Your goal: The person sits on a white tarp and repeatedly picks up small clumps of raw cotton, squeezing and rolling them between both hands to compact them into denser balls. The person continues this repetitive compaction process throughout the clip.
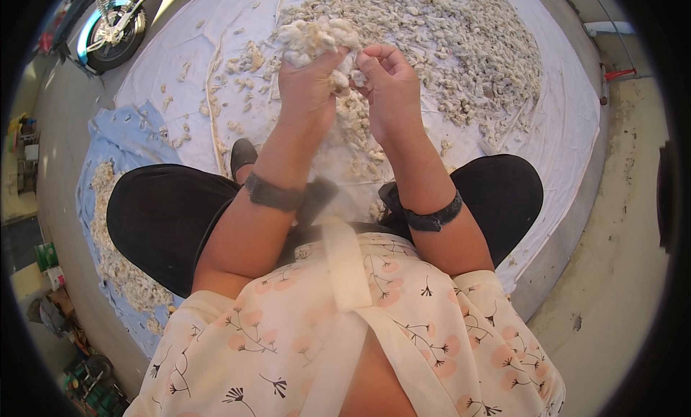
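A bulky clump of raw, off-white cotton is gripped in my left hand, between thumb and fingers. Close on its right, my right hand pinches a small tuft at the clump's lower right edge with thumb and forefinger. Under and beyond both hands lies a white cloth sheet with a broad heap of greyish cotton pieces at the upper right. Yellowish cotton bits lie below my hands, and looser bits are scattered to the left.
More cotton lies on a blue cloth beside my left knee. A motorcycle wheel stands at the upper left. Assorted objects line the far left edge, and a pale wall runs along the right.
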`<state>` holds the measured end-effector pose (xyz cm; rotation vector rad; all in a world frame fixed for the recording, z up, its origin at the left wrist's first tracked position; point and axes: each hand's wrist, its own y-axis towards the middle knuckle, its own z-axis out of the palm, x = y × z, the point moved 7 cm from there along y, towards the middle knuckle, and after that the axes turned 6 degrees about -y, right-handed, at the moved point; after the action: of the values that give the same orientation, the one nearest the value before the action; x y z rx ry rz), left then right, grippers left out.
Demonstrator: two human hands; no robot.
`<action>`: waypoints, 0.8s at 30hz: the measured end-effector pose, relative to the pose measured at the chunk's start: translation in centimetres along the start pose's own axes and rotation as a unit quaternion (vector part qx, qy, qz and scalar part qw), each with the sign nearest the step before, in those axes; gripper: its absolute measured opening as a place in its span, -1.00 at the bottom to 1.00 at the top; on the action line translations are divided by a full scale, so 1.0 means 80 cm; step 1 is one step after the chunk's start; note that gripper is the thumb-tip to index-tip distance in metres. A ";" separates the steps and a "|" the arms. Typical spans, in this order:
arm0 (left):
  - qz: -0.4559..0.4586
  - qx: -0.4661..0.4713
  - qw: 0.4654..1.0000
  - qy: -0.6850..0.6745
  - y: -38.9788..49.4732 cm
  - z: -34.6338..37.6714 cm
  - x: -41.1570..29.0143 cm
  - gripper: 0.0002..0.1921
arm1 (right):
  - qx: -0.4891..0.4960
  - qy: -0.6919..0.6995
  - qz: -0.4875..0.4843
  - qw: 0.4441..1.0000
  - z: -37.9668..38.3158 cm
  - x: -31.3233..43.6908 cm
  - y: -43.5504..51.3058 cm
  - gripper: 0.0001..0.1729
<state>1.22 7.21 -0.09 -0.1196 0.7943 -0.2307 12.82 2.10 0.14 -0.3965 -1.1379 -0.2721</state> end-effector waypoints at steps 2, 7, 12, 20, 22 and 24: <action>0.018 0.001 1.000 -0.025 0.001 0.001 0.001 -0.57 | -0.003 0.015 0.028 1.000 -0.009 -0.009 0.006 -0.85; 0.002 -0.007 0.999 -0.046 0.002 -0.001 0.004 -0.57 | 0.006 0.041 0.052 0.998 -0.019 -0.019 0.015 -0.83; -0.012 -0.001 1.000 -0.012 0.005 -0.004 0.011 -0.62 | -0.011 0.025 0.001 1.000 -0.019 -0.013 0.012 -0.86; -0.115 0.036 0.992 -0.023 -0.017 0.019 0.023 -0.68 | -0.124 -0.243 -0.244 0.931 -0.016 0.038 -0.011 -0.88; -0.125 0.034 0.991 -0.039 -0.018 0.019 0.026 -0.69 | -0.135 -0.288 -0.299 0.900 -0.016 0.044 -0.011 -0.89; -0.134 0.038 0.990 -0.030 -0.014 0.013 0.026 -0.70 | -0.125 -0.271 -0.314 0.901 -0.015 0.045 -0.008 -0.91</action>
<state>3.24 5.63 -0.60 -0.1611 0.7077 -0.5089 14.96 0.97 3.13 -0.3273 -1.7784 -0.9252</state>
